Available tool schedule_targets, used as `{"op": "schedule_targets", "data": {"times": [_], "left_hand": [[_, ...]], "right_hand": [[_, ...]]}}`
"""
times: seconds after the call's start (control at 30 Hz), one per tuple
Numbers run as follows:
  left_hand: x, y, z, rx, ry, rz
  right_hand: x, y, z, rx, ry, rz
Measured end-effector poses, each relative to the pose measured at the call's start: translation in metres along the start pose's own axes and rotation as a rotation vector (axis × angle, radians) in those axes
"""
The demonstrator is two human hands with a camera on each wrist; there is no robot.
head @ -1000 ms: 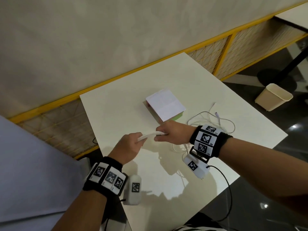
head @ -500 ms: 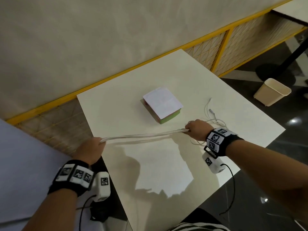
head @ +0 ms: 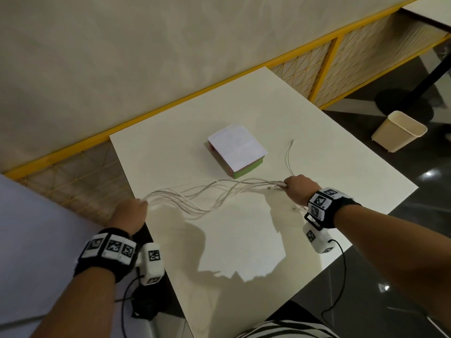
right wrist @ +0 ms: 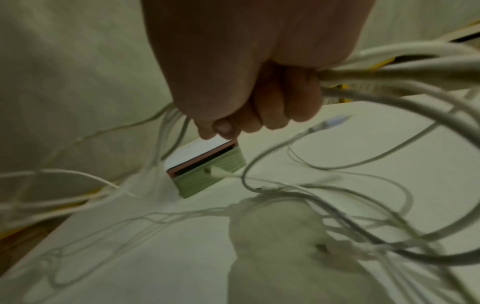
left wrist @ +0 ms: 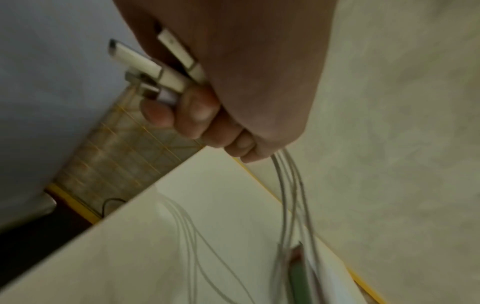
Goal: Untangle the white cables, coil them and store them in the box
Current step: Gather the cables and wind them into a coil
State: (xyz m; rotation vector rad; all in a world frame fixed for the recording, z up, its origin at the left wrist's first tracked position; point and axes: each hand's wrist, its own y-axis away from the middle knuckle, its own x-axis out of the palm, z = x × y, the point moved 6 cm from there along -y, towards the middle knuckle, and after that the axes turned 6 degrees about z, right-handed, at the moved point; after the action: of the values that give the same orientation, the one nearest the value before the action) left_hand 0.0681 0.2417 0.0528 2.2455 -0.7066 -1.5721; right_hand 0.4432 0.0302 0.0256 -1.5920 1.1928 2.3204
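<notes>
Cables (head: 207, 198) now sag, hands closer | left hand (head: 129, 213) fists plugs (left wrist: 145, 65), right hand (head: 296, 189) clamps strands | risk: slack re-knots between grips

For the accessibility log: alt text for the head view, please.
Two hands hold a bundle of white cables sagging over a white table: the left hand grips one end by the table's left edge, the right hand grips the other. A box, lid on, sits behind them.

Box (head: 238, 152) mid-table; cables (head: 207, 196) span front.
</notes>
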Motion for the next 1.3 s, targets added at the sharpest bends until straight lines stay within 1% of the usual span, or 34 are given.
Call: {"op": "schedule_targets", "data": {"times": [0.07, 0.1, 0.17, 0.23, 0.3, 0.33, 0.4, 0.53, 0.63, 0.7, 0.73, 0.8, 0.9, 1.03, 1.07, 1.13, 1.2, 1.3], "left_hand": [[0.023, 0.005, -0.020, -0.021, 0.154, 0.076], [0.036, 0.008, -0.029, -0.043, 0.288, 0.130], [0.058, 0.015, -0.045, -0.131, 0.633, 0.219], [0.068, 0.019, -0.053, -0.227, 0.880, 0.232], [0.073, 0.022, -0.060, -0.285, 1.048, 0.250], [0.077, 0.024, -0.064, -0.293, 1.100, 0.272], [0.087, 0.030, -0.078, -0.261, 1.161, 0.341], [0.113, 0.056, -0.116, -0.149, 1.109, 0.527], [0.125, 0.066, -0.136, -0.115, 1.096, 0.560], [0.129, 0.070, -0.142, -0.115, 1.105, 0.535], [0.130, 0.070, -0.143, -0.115, 1.098, 0.506], [0.128, 0.067, -0.142, -0.111, 1.096, 0.440], [0.122, 0.060, -0.137, -0.102, 1.152, 0.358], [0.112, 0.054, -0.138, -0.038, 1.183, 0.299], [0.105, 0.052, -0.136, -0.038, 1.209, 0.270], [0.084, 0.041, -0.124, -0.036, 1.312, 0.203], [0.061, 0.029, -0.109, 0.004, 1.411, 0.133], [0.046, 0.022, -0.096, 0.056, 1.428, 0.051]], "right_hand": [[-0.001, -0.001, 0.012, 0.009, -0.034, -0.012], [-0.001, -0.003, 0.019, 0.008, -0.060, -0.016], [0.001, -0.006, 0.032, 0.012, -0.115, -0.015], [0.004, -0.010, 0.043, 0.030, -0.197, 0.007], [0.003, -0.009, 0.051, 0.045, -0.281, 0.032], [0.003, -0.009, 0.055, 0.037, -0.297, 0.043], [0.001, -0.004, 0.067, -0.016, -0.290, 0.077], [0.002, 0.008, 0.097, -0.136, -0.278, 0.104], [0.005, 0.027, 0.122, -0.243, -0.257, 0.141], [0.012, 0.037, 0.135, -0.319, -0.230, 0.178], [0.013, 0.039, 0.139, -0.345, -0.229, 0.170], [0.019, 0.038, 0.140, -0.354, -0.244, 0.172], [0.025, 0.037, 0.136, -0.361, -0.188, 0.149], [0.023, 0.041, 0.138, -0.480, -0.144, 0.107], [0.022, 0.040, 0.134, -0.483, -0.144, 0.114], [0.021, 0.036, 0.113, -0.414, -0.179, 0.133], [0.021, 0.032, 0.089, -0.361, -0.226, 0.123], [0.014, 0.026, 0.073, -0.355, -0.196, 0.066]]}}
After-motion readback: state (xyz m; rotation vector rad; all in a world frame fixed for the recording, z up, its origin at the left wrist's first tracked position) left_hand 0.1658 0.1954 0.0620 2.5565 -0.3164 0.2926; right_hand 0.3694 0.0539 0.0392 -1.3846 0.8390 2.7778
